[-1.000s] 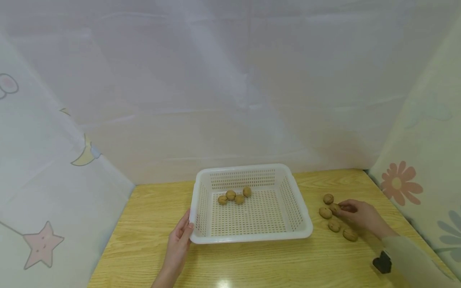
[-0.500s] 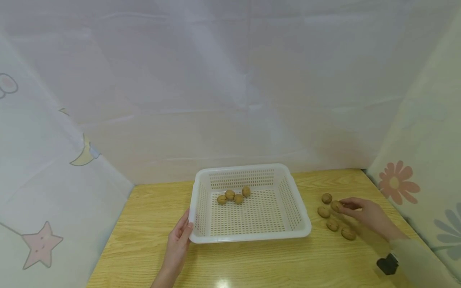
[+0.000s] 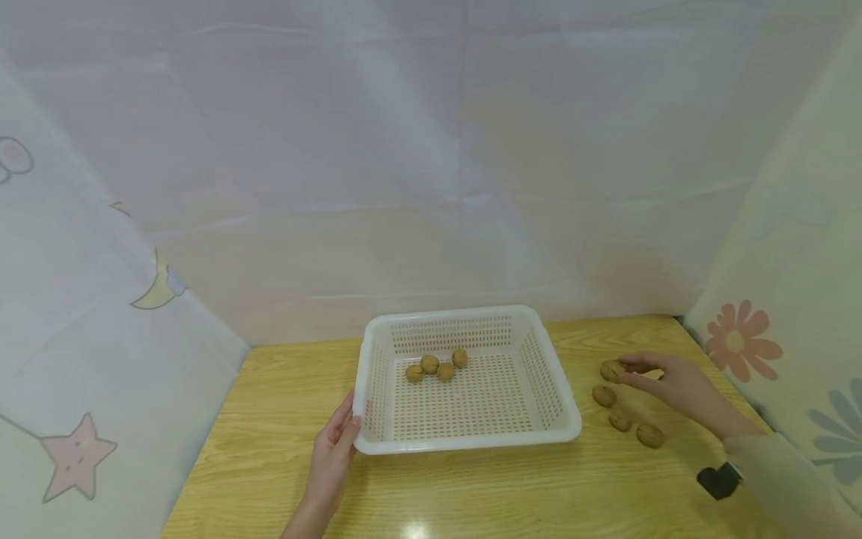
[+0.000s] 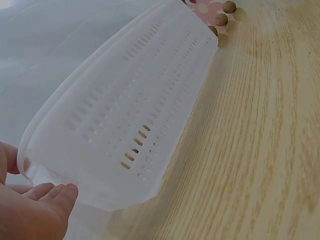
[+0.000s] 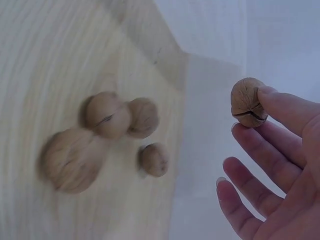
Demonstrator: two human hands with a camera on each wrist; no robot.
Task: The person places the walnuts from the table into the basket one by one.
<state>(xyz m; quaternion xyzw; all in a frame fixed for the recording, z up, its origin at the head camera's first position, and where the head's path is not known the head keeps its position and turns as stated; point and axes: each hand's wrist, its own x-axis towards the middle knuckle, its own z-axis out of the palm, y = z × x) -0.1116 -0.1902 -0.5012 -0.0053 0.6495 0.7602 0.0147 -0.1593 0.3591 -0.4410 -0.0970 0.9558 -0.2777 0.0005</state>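
Observation:
A white plastic basket [image 3: 471,443] with slotted walls stands on the wooden table, several walnuts [image 3: 429,364] grouped on its floor. My left hand [image 3: 331,457] grips the basket's left rim, thumb on top; in the left wrist view its fingers [image 4: 62,197] lie under the rim. To the right of the basket, my right hand [image 3: 680,389] pinches a cracked walnut [image 5: 248,102] between thumb and fingertips, raised over the table. Several loose walnuts [image 5: 107,115] lie below it; in the head view the held walnut overlaps the farthest one.
The wooden table [image 3: 471,494] ends at a pale hanging sheet [image 3: 431,187] at the back. Patterned sheets [image 3: 774,299] close off both sides. A dark object [image 3: 719,480] sits at the right wrist.
My right hand has lifted the walnut from among the loose ones and moved it slightly away and to the left. My left hand and the basket stay put.

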